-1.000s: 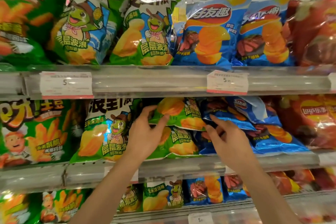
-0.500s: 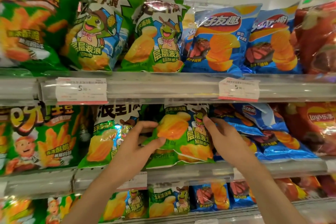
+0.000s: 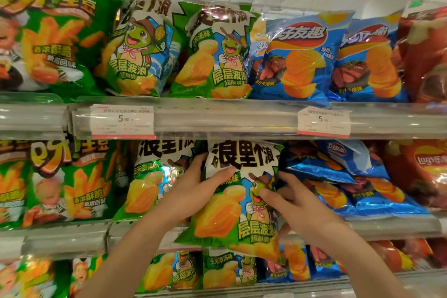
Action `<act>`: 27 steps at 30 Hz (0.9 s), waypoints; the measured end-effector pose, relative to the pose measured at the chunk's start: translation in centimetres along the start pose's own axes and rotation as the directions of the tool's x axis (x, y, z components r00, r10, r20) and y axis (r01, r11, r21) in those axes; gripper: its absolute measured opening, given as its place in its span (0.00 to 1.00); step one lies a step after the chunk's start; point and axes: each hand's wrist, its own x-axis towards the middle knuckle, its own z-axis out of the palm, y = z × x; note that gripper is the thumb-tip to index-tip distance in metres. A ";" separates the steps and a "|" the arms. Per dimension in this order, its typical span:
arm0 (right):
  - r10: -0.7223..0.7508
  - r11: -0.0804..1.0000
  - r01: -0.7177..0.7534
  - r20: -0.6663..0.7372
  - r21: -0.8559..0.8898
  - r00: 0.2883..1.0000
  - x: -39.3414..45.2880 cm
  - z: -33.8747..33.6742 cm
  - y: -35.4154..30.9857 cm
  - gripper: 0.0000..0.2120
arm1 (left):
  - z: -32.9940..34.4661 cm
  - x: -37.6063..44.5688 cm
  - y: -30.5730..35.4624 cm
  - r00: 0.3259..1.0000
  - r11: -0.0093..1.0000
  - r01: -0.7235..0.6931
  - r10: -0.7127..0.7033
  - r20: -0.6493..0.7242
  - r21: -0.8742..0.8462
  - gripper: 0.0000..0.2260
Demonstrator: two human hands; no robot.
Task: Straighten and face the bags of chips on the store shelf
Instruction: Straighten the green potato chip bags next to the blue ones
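Both hands hold the green chip bag (image 3: 232,203) upright at the middle shelf (image 3: 387,225) front: left hand (image 3: 193,191) curled round its upper edge, right hand (image 3: 290,203) pinching its side. It looks light, puffy, slippery (crushable too); best gripped by the edges.

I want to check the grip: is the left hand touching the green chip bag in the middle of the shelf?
Touching. The head view shows the left hand gripping the green chip bag at its upper left edge, thumb lying across the front.
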 end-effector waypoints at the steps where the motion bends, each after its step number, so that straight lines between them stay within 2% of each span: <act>1: -0.001 1.000 0.001 0.004 0.018 1.000 -0.2 0.2 0.0 0.56 | 0.1 -0.2 -0.3 1.000 1.000 -0.016 0.015 -0.021 -0.014 0.41; 4: -0.005 0.998 0.003 0.028 0.070 1.000 -0.6 0.7 -0.3 0.55 | 0.0 -0.9 -1.4 0.998 0.997 -0.032 0.028 -0.063 -0.066 0.27; 6: -0.016 0.998 0.012 0.062 0.067 0.998 -0.8 1.3 -0.8 0.52 | -0.7 -1.5 -1.7 0.995 0.993 -0.036 0.025 -0.100 -0.109 0.24; 8: -0.019 0.998 0.015 0.075 0.055 0.997 -0.4 1.8 -1.4 0.48 | -1.9 -2.1 -2.0 0.986 0.990 -0.041 0.018 -0.165 -0.133 0.28; 10: -0.041 0.998 0.041 0.012 0.051 0.999 0.3 2.3 -1.9 0.39 | -3.3 -2.6 -2.7 0.973 0.992 -0.053 0.025 -0.231 -0.116 0.35; 11: -0.079 0.997 0.079 -0.062 -0.002 0.995 0.8 2.5 -2.0 0.33 | -4.0 -2.8 -3.1 0.967 0.992 -0.061 0.031 -0.254 -0.113 0.37; 13: -0.213 0.958 0.160 -0.217 -0.237 0.953 2.3 3.1 -2.0 0.26 | -5.2 -3.3 -3.7 0.957 0.991 -0.075 0.040 -0.286 -0.110 0.38; 15: -0.284 0.887 0.149 -0.260 -0.437 0.923 4.2 4.2 -2.1 0.29 | -6.3 -3.7 -4.1 0.946 0.992 -0.078 0.042 -0.322 -0.098 0.37; 17: -0.161 0.835 0.016 -0.215 -0.550 0.963 6.2 5.7 -2.4 0.40 | -7.0 -3.9 -4.3 0.933 0.994 -0.077 0.043 -0.358 -0.080 0.34; 20: 0.035 0.803 -0.110 -0.139 -0.586 0.990 8.4 7.0 -2.4 0.54 | -7.8 -4.2 -4.5 0.917 0.996 -0.067 0.038 -0.398 -0.058 0.30; 22: 0.037 0.813 -0.104 -0.128 -0.573 0.991 9.1 7.1 -1.9 0.55 | -8.2 -4.3 -4.8 0.911 0.996 -0.066 0.037 -0.411 -0.056 0.29; 27: -0.084 0.901 -0.024 -0.228 -0.433 0.970 9.5 6.5 -1.2 0.44 | -9.3 -4.7 -4.9 0.900 0.997 -0.049 0.021 -0.436 -0.054 0.31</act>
